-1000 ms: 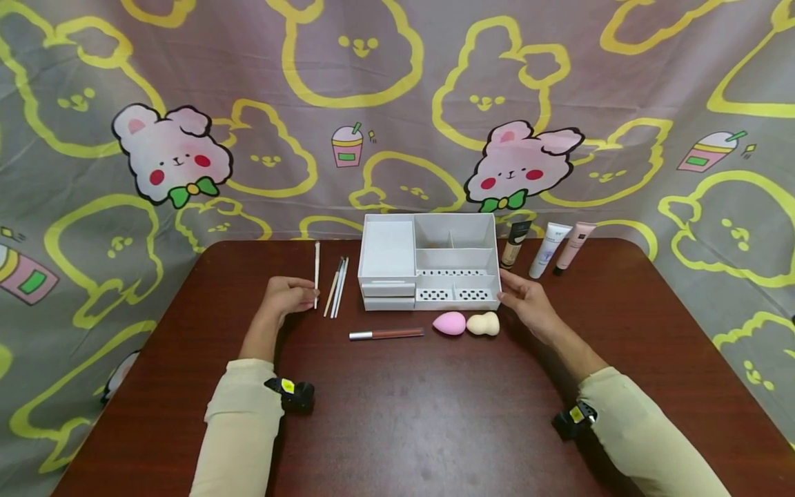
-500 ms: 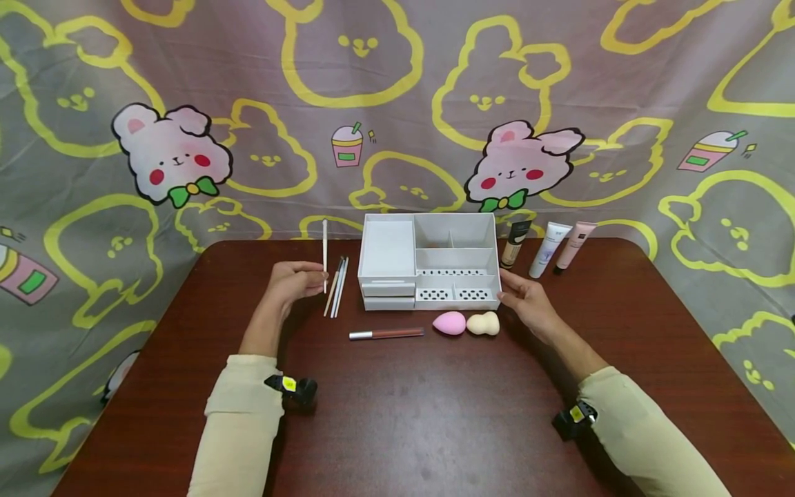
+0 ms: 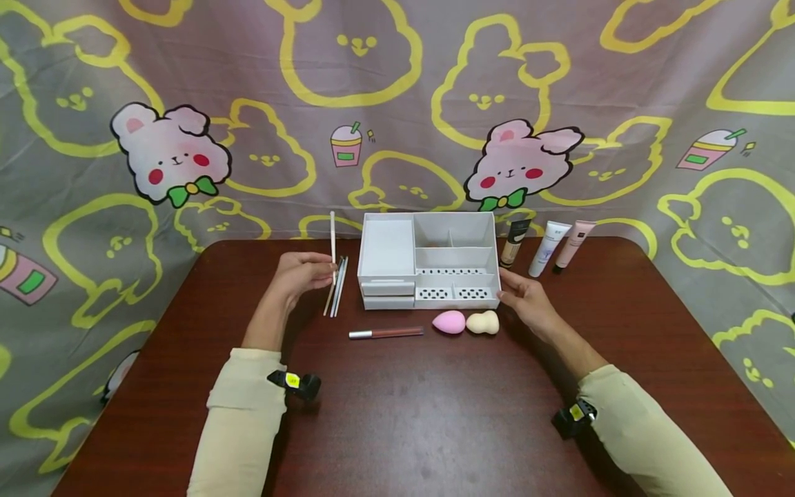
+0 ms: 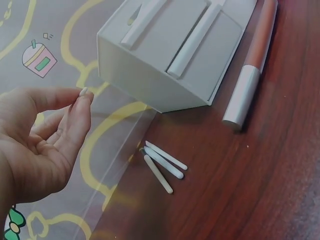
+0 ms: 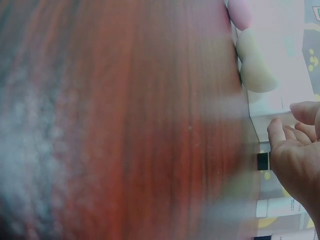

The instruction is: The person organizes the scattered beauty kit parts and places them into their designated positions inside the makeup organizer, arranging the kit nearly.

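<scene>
My left hand (image 3: pixel 301 276) pinches a white-handled makeup brush (image 3: pixel 332 238) upright between thumb and fingertips, left of the white cosmetics organizer (image 3: pixel 388 248). In the left wrist view only the small pale end of the brush (image 4: pixel 83 91) shows at the fingertips. Below this hand, several slim brushes (image 4: pixel 162 162) lie side by side on the table. At the organizer's right side, my right hand (image 3: pixel 528 300) rests its fingers and thumb against the wall near the front corner. The right wrist view shows that hand (image 5: pixel 297 150) with thumb and fingers apart, beside the organizer.
A lip gloss tube (image 3: pixel 386 333), a pink makeup sponge (image 3: pixel 449 322) and a cream sponge (image 3: pixel 482 322) lie before the organizer. To its right stand a black-capped tube (image 3: pixel 515 243), a white tube (image 3: pixel 549 248) and a pink tube (image 3: pixel 574 246). A patterned cloth (image 3: pixel 397 124) hangs behind.
My left hand has lifted the brush off the table's left side and moved it right and away from me, toward the organizer. The right hand stays where it was.
</scene>
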Motion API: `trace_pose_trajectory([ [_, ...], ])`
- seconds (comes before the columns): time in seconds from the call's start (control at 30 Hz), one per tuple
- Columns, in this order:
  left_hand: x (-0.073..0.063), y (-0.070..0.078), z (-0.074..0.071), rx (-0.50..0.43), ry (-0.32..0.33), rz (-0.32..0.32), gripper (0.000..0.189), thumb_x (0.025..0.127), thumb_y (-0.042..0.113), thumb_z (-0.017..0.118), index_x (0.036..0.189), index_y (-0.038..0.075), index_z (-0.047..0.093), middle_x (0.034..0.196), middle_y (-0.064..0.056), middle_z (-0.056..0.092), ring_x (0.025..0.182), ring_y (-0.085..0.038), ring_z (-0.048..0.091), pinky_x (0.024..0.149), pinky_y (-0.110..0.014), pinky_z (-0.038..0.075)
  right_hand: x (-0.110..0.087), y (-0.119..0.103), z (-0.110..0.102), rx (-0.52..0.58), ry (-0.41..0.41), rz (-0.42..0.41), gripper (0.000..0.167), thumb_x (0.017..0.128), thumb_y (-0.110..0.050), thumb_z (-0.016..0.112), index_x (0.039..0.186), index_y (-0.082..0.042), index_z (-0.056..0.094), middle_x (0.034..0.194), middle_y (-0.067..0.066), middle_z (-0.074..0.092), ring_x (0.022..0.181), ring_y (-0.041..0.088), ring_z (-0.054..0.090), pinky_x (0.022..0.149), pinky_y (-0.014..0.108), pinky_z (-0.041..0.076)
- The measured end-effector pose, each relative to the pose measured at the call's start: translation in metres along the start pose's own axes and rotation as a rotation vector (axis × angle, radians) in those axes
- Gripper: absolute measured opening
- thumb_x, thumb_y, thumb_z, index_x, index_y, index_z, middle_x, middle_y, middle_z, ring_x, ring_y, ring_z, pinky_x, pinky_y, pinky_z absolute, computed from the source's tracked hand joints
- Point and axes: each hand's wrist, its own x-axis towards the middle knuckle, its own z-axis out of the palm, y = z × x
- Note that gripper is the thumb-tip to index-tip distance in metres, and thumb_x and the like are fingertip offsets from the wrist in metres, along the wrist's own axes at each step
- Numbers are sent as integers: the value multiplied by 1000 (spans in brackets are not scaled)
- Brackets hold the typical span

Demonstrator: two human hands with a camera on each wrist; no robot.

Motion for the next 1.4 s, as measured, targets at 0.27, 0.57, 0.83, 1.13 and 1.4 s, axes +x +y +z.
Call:
trace_pose_trajectory([
  [0.27, 3, 11, 7, -30, -9, 16, 37, 94, -2, 64, 127, -16, 57, 73, 7, 72, 66, -2, 69, 67, -15, 62, 0, -1, 0, 11, 3, -13, 57, 100, 8, 48, 154, 11, 29, 154, 34, 37, 110, -8, 59, 91, 5, 51],
  [0.57, 2, 25, 18, -29, -27, 36, 27, 93, -3, 64, 118, -13, 59, 70, 6, 71, 65, -3, 70, 66, -14, 62, 0, -1, 1, -3, 1, -18, 58, 99, 8, 49, 153, 11, 29, 155, 33, 36, 112, -7, 59, 90, 3, 50],
  [0.83, 7, 34, 34, 36, -56, 53, 38, 94, -4, 62, 127, -20, 54, 68, 8, 68, 63, -1, 67, 64, -13, 61, 0, 0, 2, 20, 9, -30, 57, 98, 11, 47, 152, 14, 29, 152, 36, 38, 108, -9, 60, 91, 5, 52],
  [1.13, 5, 44, 51, 89, -73, 62, 39, 92, -4, 64, 126, -21, 55, 66, 9, 66, 59, -2, 65, 60, -14, 60, 0, 2, 3, 36, 10, -55, 58, 97, 12, 48, 151, 16, 29, 150, 39, 37, 105, -11, 60, 89, 5, 52],
  [1.4, 5, 51, 66, 114, -74, 66, 38, 90, -4, 65, 125, -20, 58, 65, 7, 65, 58, -3, 66, 60, -16, 61, 0, 2, 1, 8, 14, -39, 58, 98, 9, 49, 152, 13, 30, 152, 36, 38, 106, -9, 60, 90, 4, 51],
])
